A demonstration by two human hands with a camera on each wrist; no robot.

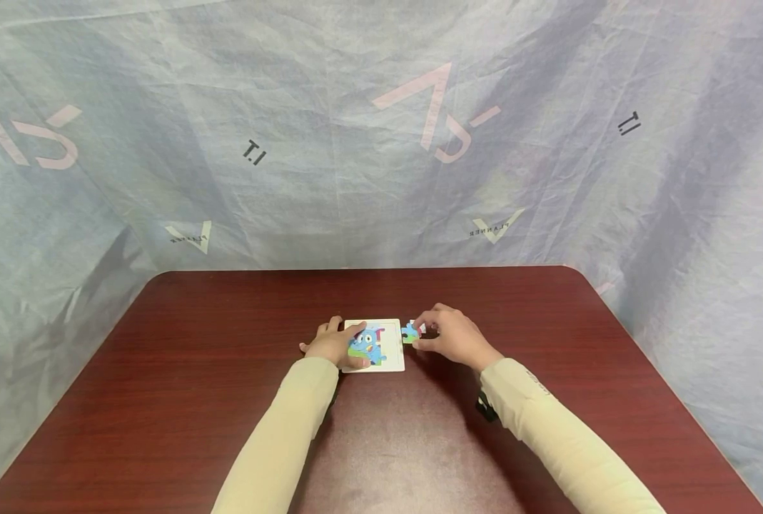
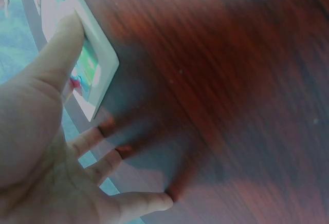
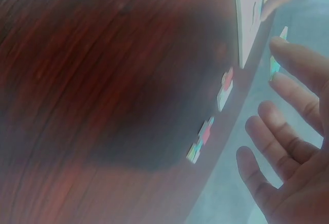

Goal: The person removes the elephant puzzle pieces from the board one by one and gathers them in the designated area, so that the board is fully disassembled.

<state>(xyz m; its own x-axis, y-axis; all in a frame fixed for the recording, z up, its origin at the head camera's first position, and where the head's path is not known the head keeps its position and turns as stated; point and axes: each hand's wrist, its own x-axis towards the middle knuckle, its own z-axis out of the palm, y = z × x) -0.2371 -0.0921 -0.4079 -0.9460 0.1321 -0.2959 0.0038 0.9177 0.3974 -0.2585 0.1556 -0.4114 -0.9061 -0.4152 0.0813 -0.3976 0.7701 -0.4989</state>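
Note:
A white square puzzle board (image 1: 392,357) lies on the table, partly filled with joined pieces that picture a blue cartoon animal (image 1: 366,345). My left hand (image 1: 331,345) is at the board's left side. Its thumb rests across the board's face while its other fingers spread over the table, as the left wrist view shows. To the right of the board, my right hand (image 1: 452,335) pinches a blue and green puzzle piece (image 1: 410,334) between thumb and index finger. In the right wrist view this piece (image 3: 275,66) is above the table, seen nearly edge-on.
Two loose puzzle pieces, a nearer one (image 3: 200,141) and one closer to the board (image 3: 225,89), lie on the dark red table (image 1: 195,371) under my right hand. A grey printed cloth (image 1: 330,185) hangs behind and beside the table.

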